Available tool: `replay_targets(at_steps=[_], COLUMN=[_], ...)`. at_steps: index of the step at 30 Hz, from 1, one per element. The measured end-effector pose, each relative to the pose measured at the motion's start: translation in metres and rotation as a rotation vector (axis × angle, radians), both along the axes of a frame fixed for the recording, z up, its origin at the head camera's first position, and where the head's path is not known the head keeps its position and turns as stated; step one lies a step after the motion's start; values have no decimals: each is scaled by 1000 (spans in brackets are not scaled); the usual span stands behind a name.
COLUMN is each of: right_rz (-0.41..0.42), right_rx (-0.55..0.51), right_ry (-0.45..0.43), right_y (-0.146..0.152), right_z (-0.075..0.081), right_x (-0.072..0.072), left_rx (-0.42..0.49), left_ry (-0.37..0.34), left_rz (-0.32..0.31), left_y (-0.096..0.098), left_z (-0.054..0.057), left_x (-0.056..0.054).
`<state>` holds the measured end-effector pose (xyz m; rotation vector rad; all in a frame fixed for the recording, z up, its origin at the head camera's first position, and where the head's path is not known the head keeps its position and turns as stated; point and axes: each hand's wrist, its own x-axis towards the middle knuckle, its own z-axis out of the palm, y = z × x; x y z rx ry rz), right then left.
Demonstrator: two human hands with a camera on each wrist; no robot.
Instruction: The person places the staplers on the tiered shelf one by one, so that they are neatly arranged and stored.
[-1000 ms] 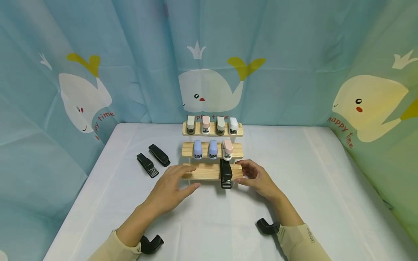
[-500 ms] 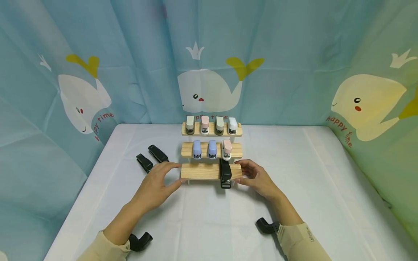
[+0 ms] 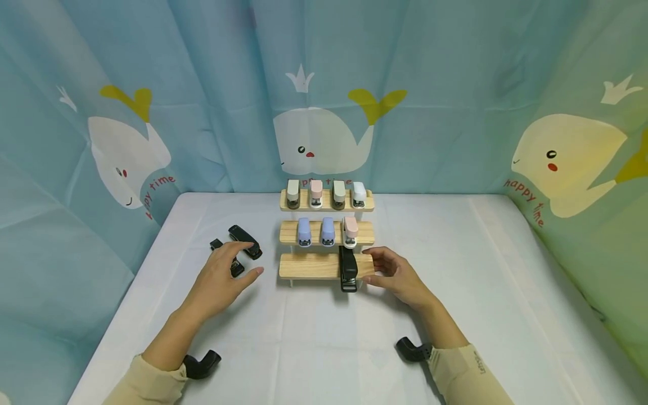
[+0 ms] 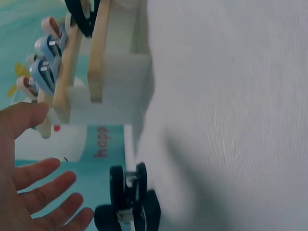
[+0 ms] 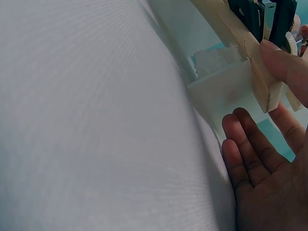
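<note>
My right hand (image 3: 397, 278) grips the right end of the lowest wooden shelf (image 3: 309, 267) of a three-tier display stand. In the right wrist view, the thumb (image 5: 281, 60) lies on the shelf's front edge, with the index finger behind it. A black stapler (image 3: 348, 269) stands on that shelf, near this hand. My left hand (image 3: 215, 284) hovers with spread fingers, holding nothing, beside two black staplers on the table. One stapler (image 3: 245, 242) lies just beyond the fingertips; the hand partly covers the other stapler (image 3: 237, 268).
The middle shelf (image 3: 288, 232) carries two blue mini staplers (image 3: 328, 230) and a pink mini stapler (image 3: 350, 230). Several mini staplers in grey, pink and white line the top shelf (image 3: 369, 201). A blue whale-print curtain (image 3: 445, 112) hangs behind the white-covered table (image 3: 324, 349).
My left hand has moved left, from the lowest shelf's left end to the two black staplers. My right hand stays at the shelf's right end.
</note>
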<state>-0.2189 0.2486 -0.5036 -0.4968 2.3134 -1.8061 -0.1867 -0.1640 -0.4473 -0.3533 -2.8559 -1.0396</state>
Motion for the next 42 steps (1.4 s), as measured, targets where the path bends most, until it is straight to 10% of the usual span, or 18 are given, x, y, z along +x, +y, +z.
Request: replay_targets(at_steps=[42], right_rz=[-4], right_rx=[-12], right_ry=[-1], right_y=[-1], right_z=[1], right_x=[0], left_rx=[-53], left_ry=[-292], left_rz=[142], left_y=[-60], left_z=[-34], left_x=[-45])
